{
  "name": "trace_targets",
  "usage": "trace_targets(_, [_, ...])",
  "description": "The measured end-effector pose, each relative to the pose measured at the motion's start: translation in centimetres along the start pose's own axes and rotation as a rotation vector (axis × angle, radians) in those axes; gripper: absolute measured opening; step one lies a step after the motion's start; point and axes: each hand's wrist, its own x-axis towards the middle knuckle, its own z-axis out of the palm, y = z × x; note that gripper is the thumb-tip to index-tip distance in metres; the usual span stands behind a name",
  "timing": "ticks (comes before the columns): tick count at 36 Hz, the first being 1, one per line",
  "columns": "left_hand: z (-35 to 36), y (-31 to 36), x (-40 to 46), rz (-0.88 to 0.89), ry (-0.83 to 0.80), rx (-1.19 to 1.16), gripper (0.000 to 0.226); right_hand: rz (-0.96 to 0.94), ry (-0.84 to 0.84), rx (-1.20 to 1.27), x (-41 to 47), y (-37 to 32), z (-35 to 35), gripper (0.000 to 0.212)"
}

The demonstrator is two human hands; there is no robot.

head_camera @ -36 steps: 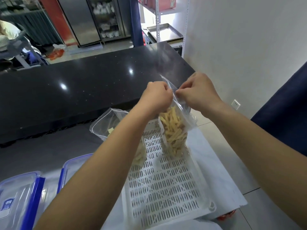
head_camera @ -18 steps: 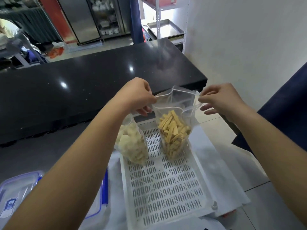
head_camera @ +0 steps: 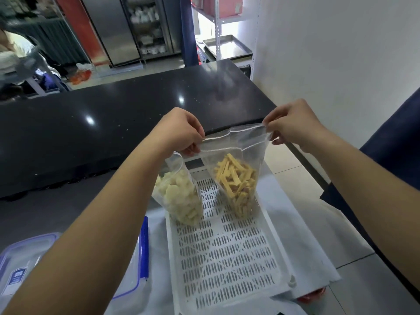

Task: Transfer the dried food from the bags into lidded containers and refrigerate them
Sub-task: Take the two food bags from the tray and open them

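While two bags [head_camera: 236, 178] stand — two hands [head_camera: 181, 133] pinch one.

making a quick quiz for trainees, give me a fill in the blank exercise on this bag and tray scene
1. Both hands pinch the top of the bag of ____ sticks.
2. The left hand and right hand hold the bag's ____ corners.
3. The bag of pale chunks stands in the slotted ____ tray.
4. The lidded containers have ____ clips.

Missing words: yellow; top; white; blue

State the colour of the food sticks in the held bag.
Yellow-orange sticks, seen in the head view.
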Motion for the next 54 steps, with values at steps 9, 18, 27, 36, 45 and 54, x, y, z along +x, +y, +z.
trace_targets(9, [1.4,-0.2,-0.8,0.021,0.072,-0.056,0.014,0.043,0.028,0.028,-0.9,2.1,-0.2,0.01])
trace_targets(18, [1.9,0.4,-1.5,0.032,0.125,-0.068,0.012,-0.036,0.024,0.041,-1.8,1.2,0.3,0.005])
trace_targets(27, [2.6,0.7,-3.1,0.032,0.187,-0.089,0.013,-0.11,0.021,-0.019,-3.0,0.5,0.5,0.025])
trace_targets(36, [2.0,0.6,-8.3,0.204,0.303,0.12,0.047,-0.509,0.056,-0.221,-8.6,-2.9,-0.7,0.04])
trace_targets(45, [7.0,-7.1,-19.4,0.074,0.554,0.089,0.069,-0.764,-0.275,-0.145,-18.4,-0.5,3.9,0.047])
trace_targets(54, [13.1,-17.1,-28.4,-0.39,0.564,-0.069,0.077,-0.619,-0.699,-0.281,-22.4,5.9,12.2,0.063])
